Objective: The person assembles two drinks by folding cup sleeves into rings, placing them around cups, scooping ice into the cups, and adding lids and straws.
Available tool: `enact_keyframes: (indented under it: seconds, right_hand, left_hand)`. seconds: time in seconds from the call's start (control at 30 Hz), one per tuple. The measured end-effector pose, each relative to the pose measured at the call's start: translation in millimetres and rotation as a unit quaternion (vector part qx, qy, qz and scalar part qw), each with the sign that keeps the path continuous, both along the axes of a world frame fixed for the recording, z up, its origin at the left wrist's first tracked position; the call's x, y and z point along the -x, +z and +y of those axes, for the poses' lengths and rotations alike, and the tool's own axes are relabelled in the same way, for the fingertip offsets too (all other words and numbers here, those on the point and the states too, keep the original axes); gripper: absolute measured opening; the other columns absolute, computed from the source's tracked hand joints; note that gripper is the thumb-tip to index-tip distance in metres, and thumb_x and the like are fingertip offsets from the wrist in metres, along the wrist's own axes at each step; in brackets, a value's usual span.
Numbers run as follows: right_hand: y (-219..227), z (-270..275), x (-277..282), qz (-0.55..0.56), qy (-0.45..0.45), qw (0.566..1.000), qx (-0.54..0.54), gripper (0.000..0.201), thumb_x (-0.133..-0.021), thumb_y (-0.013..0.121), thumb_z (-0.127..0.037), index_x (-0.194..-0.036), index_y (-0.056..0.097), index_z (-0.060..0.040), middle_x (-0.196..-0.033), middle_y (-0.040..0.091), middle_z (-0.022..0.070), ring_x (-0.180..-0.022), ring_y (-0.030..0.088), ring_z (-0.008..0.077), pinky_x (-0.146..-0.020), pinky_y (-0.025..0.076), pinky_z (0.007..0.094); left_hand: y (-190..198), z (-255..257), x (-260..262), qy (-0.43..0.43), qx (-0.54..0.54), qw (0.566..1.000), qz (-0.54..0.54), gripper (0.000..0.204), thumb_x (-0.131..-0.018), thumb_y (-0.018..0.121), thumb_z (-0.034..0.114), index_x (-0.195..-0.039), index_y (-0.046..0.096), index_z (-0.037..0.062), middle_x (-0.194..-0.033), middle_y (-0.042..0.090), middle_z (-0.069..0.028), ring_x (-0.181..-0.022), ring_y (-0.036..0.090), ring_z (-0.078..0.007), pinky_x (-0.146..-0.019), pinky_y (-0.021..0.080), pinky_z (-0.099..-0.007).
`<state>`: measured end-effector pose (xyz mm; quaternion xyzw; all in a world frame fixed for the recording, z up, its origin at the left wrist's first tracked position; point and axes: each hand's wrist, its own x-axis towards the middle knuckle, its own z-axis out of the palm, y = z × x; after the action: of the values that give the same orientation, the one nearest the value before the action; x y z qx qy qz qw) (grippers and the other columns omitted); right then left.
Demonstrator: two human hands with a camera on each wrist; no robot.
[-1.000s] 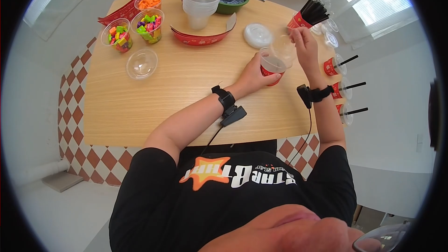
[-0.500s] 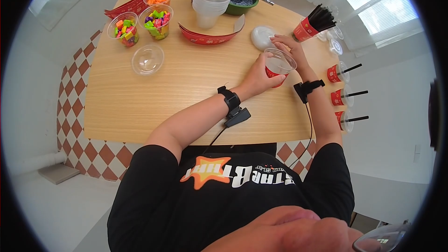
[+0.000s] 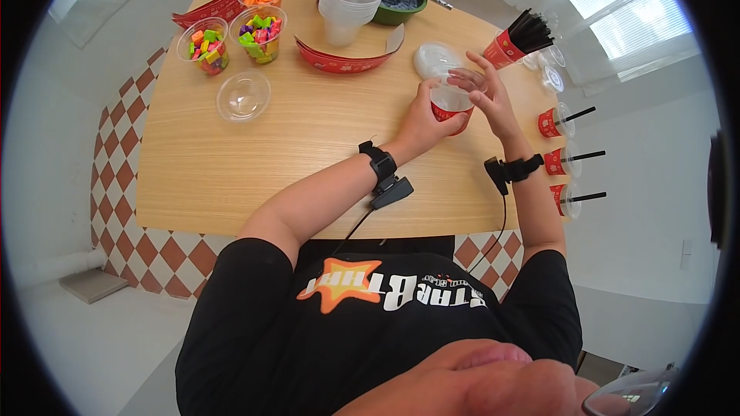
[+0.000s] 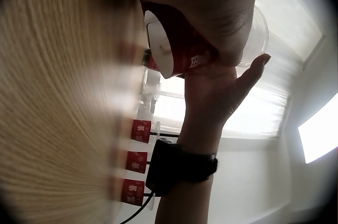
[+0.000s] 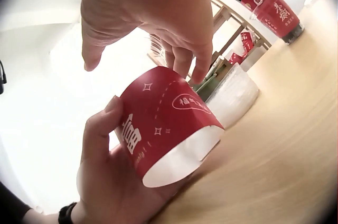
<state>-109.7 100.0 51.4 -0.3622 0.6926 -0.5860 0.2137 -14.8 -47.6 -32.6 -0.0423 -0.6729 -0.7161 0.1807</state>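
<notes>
My left hand [image 3: 420, 127] grips a clear plastic cup [image 3: 445, 98] wrapped in a red paper sleeve [image 5: 163, 121] with white lettering. The cup is held tilted above the table, and the sleeve's white inside [image 4: 160, 44] shows at its lower end. My right hand [image 3: 499, 104] is at the cup's mouth, fingers spread and nearly straight, thumb apart; part of it shows through the clear plastic. In the right wrist view its fingers hang over the upper end of the sleeve. Just behind the cup lies a pile of clear lids [image 3: 433, 58].
Black straws [image 3: 532, 31] stand in a red-sleeved cup at right. Three sleeved cups [image 3: 549, 123] with straws line the right edge. Candy-filled cups [image 3: 262, 40], a clear dome lid [image 3: 243, 97], stacked cups [image 3: 351, 4], red sleeves [image 3: 347, 62] and a green bowl [image 3: 401, 14] with a scoop lie beyond.
My right hand first held a clear plastic piece beside the cup, then reached behind it near the lids, and now spreads over its mouth. My left hand keeps holding the cup.
</notes>
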Motion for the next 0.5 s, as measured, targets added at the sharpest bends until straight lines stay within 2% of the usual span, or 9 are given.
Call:
enact_keyframes:
  seconds: [0.03,0.13,0.2,0.23,0.3,0.33,0.4,0.43,0.5]
  right_hand:
    - [5,-5,3,0.000,0.002,1.000,0.000,0.091,-0.084,0.077,-0.040,-0.150,0.026,-0.0032,-0.135,0.053,0.0234,-0.128,0.052,0.0315,-0.108,0.040,0.0422]
    - [21,-26,20,0.011,-0.082,0.993,0.082,0.088,-0.082,0.079,-0.038,-0.146,0.030,-0.0021,-0.134,0.054,0.0231,-0.127,0.054,0.0327,-0.106,0.042,0.0425]
    - [31,-45,37,0.148,-0.179,0.972,0.028,0.089,-0.080,0.081,-0.039,-0.144,0.032,-0.0008,-0.133,0.054,0.0246,-0.126,0.054,0.0326,-0.105,0.043,0.0423]
    - [34,-53,48,0.149,-0.179,0.972,0.028,0.089,-0.080,0.081,-0.039,-0.144,0.032,-0.0008,-0.133,0.054,0.0246,-0.126,0.054,0.0326,-0.105,0.043,0.0423]
    - [39,-71,69,0.395,-0.215,0.889,-0.092,0.093,-0.077,0.083,-0.041,-0.144,0.032,-0.0005,-0.133,0.055,0.0248,-0.125,0.056,0.0323,-0.103,0.044,0.0443]
    - [41,-81,76,0.395,-0.211,0.889,-0.091,0.093,-0.077,0.083,-0.041,-0.144,0.032,-0.0005,-0.133,0.055,0.0248,-0.125,0.056,0.0323,-0.103,0.044,0.0443]
    - [45,-101,87,0.520,-0.221,0.805,-0.181,0.096,-0.074,0.085,-0.040,-0.145,0.032,-0.0035,-0.136,0.055,0.0202,-0.129,0.053,0.0322,-0.109,0.037,0.0460]
    - [45,-110,90,0.521,-0.217,0.806,-0.180,0.096,-0.074,0.085,-0.040,-0.145,0.032,-0.0035,-0.136,0.055,0.0202,-0.129,0.053,0.0322,-0.109,0.037,0.0460]
    - [44,-126,93,0.594,-0.225,0.730,-0.254,0.094,-0.071,0.085,-0.036,-0.146,0.034,-0.0099,-0.137,0.056,0.0155,-0.130,0.051,0.0308,-0.113,0.030,0.0498]
  left_hand:
    - [-1,0,1,0.002,0.000,1.000,0.000,0.083,-0.081,0.079,0.034,-0.138,0.031,-0.0013,-0.129,0.053,-0.0229,-0.120,0.055,-0.0275,-0.100,0.046,-0.0378]
    - [-4,0,2,0.013,-0.028,0.999,-0.031,0.088,-0.081,0.079,0.033,-0.142,0.026,-0.0022,-0.129,0.053,-0.0242,-0.119,0.056,-0.0283,-0.100,0.046,-0.0380]
    - [0,-1,-1,-0.009,-0.011,0.999,-0.044,0.095,-0.081,0.079,0.034,-0.146,0.021,-0.0029,-0.130,0.052,-0.0253,-0.120,0.056,-0.0298,-0.100,0.046,-0.0381]
    - [1,-1,-1,-0.009,-0.011,0.999,-0.043,0.095,-0.081,0.079,0.034,-0.146,0.021,-0.0029,-0.130,0.052,-0.0253,-0.120,0.056,-0.0298,-0.100,0.046,-0.0381]
    - [1,-1,0,-0.013,0.009,0.999,-0.046,0.098,-0.081,0.079,0.036,-0.148,0.019,-0.0028,-0.131,0.052,-0.0263,-0.121,0.055,-0.0314,-0.101,0.046,-0.0384]
    - [1,-1,-1,-0.009,0.007,0.999,-0.046,0.098,-0.081,0.079,0.036,-0.148,0.019,-0.0028,-0.131,0.052,-0.0263,-0.121,0.055,-0.0314,-0.101,0.046,-0.0384]
    - [0,0,-1,0.002,0.026,0.999,-0.034,0.098,-0.081,0.079,0.037,-0.148,0.019,-0.0029,-0.132,0.052,-0.0270,-0.122,0.055,-0.0320,-0.102,0.046,-0.0387]
    - [0,0,-1,0.006,0.024,0.999,-0.034,0.098,-0.081,0.079,0.037,-0.148,0.019,-0.0029,-0.132,0.052,-0.0270,-0.122,0.055,-0.0320,-0.102,0.046,-0.0387]
    - [0,0,-1,-0.010,0.005,0.999,-0.030,0.099,-0.081,0.079,0.037,-0.149,0.018,-0.0027,-0.132,0.051,-0.0267,-0.123,0.055,-0.0320,-0.102,0.045,-0.0389]
